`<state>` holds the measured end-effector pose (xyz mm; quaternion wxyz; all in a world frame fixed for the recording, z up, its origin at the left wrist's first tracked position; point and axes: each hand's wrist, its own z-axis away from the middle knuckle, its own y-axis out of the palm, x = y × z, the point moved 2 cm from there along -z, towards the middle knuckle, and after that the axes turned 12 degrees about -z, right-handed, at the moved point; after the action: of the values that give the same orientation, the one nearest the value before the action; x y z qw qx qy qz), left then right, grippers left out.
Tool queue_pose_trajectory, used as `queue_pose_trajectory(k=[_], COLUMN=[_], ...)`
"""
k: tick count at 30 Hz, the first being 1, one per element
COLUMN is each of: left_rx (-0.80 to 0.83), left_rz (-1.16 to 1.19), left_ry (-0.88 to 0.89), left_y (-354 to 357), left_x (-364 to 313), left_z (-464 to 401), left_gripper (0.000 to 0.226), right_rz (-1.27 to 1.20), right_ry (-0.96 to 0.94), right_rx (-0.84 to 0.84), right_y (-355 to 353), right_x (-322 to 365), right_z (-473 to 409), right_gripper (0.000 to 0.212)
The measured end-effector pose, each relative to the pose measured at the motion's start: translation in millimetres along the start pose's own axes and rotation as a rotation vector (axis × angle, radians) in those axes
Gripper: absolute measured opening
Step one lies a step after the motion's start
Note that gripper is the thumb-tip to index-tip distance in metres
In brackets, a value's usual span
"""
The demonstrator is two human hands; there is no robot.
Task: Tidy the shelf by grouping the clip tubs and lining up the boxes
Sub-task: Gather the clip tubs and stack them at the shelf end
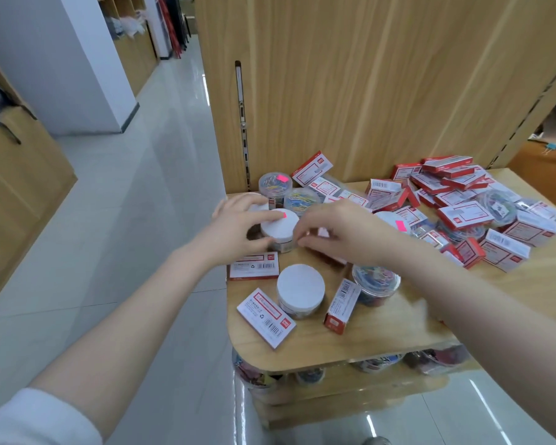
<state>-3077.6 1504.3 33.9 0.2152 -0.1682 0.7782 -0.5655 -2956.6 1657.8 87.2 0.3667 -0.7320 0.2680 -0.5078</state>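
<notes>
My left hand [238,228] grips a white-lidded clip tub [278,229] with a pink sticker, near the shelf's left edge. My right hand [337,232] reaches in beside it, its fingers curled round a small red and white box [323,233], mostly hidden. Two clear tubs of coloured clips [275,185] [300,200] stand behind, against the back panel. Another white-lidded tub [300,290] and a clear tub of clips [376,284] sit nearer the front, among loose red and white boxes [265,317] [253,266] [342,306].
A jumbled heap of red and white boxes [456,187] and more clip tubs covers the right half of the wooden shelf [382,338]. A lower shelf [350,390] holds more packets. A tiled aisle [142,220] lies to the left.
</notes>
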Motion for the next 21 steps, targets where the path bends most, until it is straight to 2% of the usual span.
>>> queue_pose_trajectory(k=[3, 8, 10, 13, 14, 16, 18, 21], left_rx=[0.013, 0.039, 0.026, -0.214, -0.297, -0.366, -0.334, -0.157], left_rz=[0.114, 0.188, 0.268, 0.360, 0.358, 0.337, 0.350, 0.408], left_ry=[0.027, 0.060, 0.027, -0.067, -0.079, -0.056, 0.003, 0.073], left_y=[-1.2, 3.3, 2.7, -5.3, -8.6, -13.2, -13.2, -9.0], left_x=[11.8, 21.1, 23.7, 22.6, 19.2, 9.4, -0.6, -13.3], left_z=[4.6, 5.0, 9.7, 28.8, 38.2, 56.3, 72.4, 88.2], left_gripper=[0.037, 0.041, 0.042, 0.034, 0.029, 0.014, 0.010, 0.029], right_rz=[-0.026, 0.169, 0.261, 0.377, 0.371, 0.234, -0.022, -0.312], right_ry=[0.004, 0.151, 0.176, 0.122, 0.117, 0.123, 0.141, 0.199], right_rx=[0.217, 0.449, 0.488, 0.444, 0.419, 0.325, 0.170, -0.008], right_y=[18.5, 43.3, 50.2, 53.4, 52.2, 46.1, 35.4, 18.3], right_x=[9.8, 20.1, 22.3, 23.9, 22.7, 17.5, 11.4, 2.3], right_z=[-14.2, -43.6, -52.0, -57.7, -57.1, -51.2, -40.4, -23.4], right_gripper=[0.014, 0.032, 0.033, 0.028, 0.026, 0.025, 0.022, 0.023])
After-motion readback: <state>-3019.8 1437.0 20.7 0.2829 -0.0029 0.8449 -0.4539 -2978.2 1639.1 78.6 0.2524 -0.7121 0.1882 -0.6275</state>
